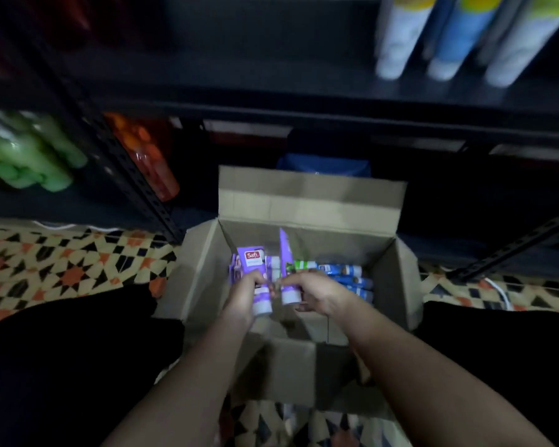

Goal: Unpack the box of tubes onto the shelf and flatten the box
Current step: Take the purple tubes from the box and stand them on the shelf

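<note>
- While both of our hands reach into the open cardboard box (pixel 307 201) on the patterned floor (pixel 62 262), each one holds a purple tube.
- Our left hand (pixel 244 293) curls its fingers round a purple tube (pixel 254 269) with a red label, white cap pointing toward us.
- Our right hand (pixel 317 291) grips a second purple tube (pixel 286 262), which stands nearly upright, cap down.
- More purple tubes sit at the left of the box; blue tubes (pixel 349 279) and a green one (pixel 302 264) lie toward the right.
- The box flaps stand open, the far one upright against the dark shelf (pixel 271 101).
- On the shelving, blurred, are green bottles (pixel 26 156), an orange bottle (pixel 149 159) and tall white-capped tubes (pixel 449 37).
</note>
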